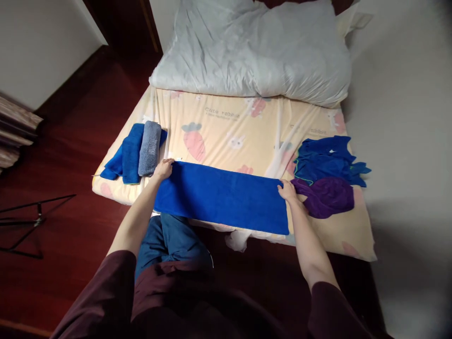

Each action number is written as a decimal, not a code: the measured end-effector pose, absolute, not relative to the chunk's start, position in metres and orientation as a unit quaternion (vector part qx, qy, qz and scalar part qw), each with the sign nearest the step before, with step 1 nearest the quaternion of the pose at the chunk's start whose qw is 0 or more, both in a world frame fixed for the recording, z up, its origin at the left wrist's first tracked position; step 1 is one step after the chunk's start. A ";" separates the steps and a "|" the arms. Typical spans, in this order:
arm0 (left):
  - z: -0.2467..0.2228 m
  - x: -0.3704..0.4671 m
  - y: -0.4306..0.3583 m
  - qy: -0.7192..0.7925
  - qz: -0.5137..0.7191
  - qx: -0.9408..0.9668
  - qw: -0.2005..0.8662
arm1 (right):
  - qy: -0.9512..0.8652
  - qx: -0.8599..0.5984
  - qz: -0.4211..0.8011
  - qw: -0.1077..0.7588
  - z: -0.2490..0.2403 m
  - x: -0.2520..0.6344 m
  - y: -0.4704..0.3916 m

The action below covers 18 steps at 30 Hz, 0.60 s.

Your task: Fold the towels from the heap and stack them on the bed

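A blue towel (pixel 222 195) lies spread in a long flat strip along the near edge of the bed. My left hand (pixel 164 168) is closed on its far left corner, and my right hand (pixel 287 190) grips the far right corner. Just beyond my left hand sit a rolled grey towel (pixel 150 148) and a folded blue towel (pixel 131 160). To the right of my right hand, a crumpled purple cloth (pixel 328 197) touches a heap of blue cloth (pixel 325 157).
The bed (pixel 226 127) has a yellow sheet with carrot and rabbit prints. A pale grey quilt (pixel 254 52) is bunched at its far end. A wall borders the right side. On the floor at the left stand black metal legs (pixel 38 220).
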<state>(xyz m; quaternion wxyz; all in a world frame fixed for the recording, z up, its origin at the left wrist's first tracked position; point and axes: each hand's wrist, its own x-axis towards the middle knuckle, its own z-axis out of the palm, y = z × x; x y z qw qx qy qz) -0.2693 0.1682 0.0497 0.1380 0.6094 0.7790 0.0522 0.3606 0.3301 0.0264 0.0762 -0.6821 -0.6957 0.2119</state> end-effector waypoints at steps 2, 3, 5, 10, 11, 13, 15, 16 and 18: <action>0.053 -0.272 0.176 0.791 0.028 0.594 0.142 | -0.668 -0.701 0.221 0.115 0.022 0.360 0.336; 0.054 -0.273 0.179 0.797 0.019 0.588 0.138 | -0.654 -0.709 0.227 0.131 0.020 0.361 0.340; 0.056 -0.275 0.184 0.804 0.010 0.582 0.124 | -0.628 -0.724 0.235 0.161 0.018 0.366 0.346; 0.062 -0.283 0.195 0.814 0.028 0.570 0.110 | -0.584 -0.744 0.233 0.227 0.020 0.376 0.359; 0.065 -0.285 0.198 0.819 0.041 0.560 0.114 | -0.577 -0.751 0.223 0.229 0.022 0.375 0.360; 0.071 -0.287 0.204 0.831 0.067 0.540 0.121 | -0.565 -0.769 0.194 0.229 0.028 0.371 0.362; 0.077 -0.286 0.210 0.838 0.080 0.525 0.122 | -0.550 -0.785 0.167 0.231 0.033 0.363 0.361; 0.079 -0.285 0.213 0.842 0.081 0.520 0.121 | -0.540 -0.794 0.158 0.232 0.036 0.357 0.360; 0.081 -0.282 0.217 0.850 0.077 0.508 0.119 | -0.511 -0.814 0.148 0.232 0.041 0.345 0.357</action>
